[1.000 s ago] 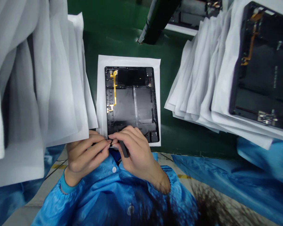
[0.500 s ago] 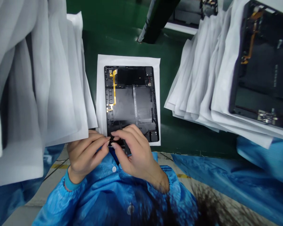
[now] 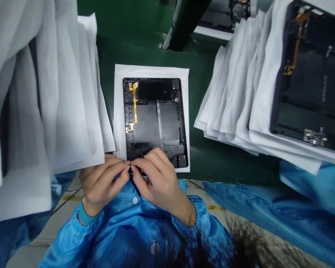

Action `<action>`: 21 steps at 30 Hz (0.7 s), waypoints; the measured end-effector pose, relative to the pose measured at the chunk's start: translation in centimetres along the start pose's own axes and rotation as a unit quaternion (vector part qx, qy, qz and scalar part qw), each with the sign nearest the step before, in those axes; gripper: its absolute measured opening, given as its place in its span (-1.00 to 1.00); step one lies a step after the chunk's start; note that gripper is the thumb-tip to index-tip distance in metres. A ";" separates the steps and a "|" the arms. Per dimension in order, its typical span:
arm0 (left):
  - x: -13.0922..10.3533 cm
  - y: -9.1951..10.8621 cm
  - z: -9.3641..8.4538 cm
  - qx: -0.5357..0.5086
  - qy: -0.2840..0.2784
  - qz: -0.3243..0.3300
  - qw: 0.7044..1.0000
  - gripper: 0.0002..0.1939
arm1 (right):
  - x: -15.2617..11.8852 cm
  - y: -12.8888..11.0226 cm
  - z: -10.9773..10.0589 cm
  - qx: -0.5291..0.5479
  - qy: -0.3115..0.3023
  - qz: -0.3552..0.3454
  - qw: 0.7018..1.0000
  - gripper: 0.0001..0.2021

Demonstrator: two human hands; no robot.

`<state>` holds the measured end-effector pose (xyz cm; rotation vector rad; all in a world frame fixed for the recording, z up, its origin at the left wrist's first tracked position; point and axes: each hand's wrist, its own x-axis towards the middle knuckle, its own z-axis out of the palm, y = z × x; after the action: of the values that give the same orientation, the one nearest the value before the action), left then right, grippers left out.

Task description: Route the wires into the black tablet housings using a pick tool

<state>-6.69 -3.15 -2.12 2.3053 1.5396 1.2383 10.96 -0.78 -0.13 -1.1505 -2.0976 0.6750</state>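
Observation:
In front of me an open tablet housing lies on a white sheet, with a yellow flex cable along its left side. At its lower left edge my left hand is closed, thumb and index fingertips pinched together on something too small to make out. The fingertips of my right hand meet them in a second pinch. A thin dark tool pokes out from under the right fingers, its tip over the housing; most of it is hidden by the hand.
White sleeves stand in a tall row at left. More white sleeves lean at right, with another tablet housing on top. A dark post rises from the green table, and another housing lies behind it.
My right thumb and index finger have closed from a gap into a pinch against the left fingertips. The dark tool is now more hidden behind the right hand. The left hand has hardly moved.

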 end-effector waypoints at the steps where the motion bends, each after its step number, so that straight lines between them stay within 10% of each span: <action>1: 0.1 0.1 0.0 0.000 0.000 -0.002 1.000 -0.77 | 0.0 0.0 0.0 -0.002 0.000 0.000 1.000 -0.90; 21: 0.9 -0.4 -2.1 0.034 -0.038 -0.048 0.998 -0.90 | 1.5 -0.9 -1.0 0.044 -0.086 0.046 0.994 -0.83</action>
<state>-8.27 -2.92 -0.47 2.2602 1.6695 1.0788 10.63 0.27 1.59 -1.1821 -2.1420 0.9292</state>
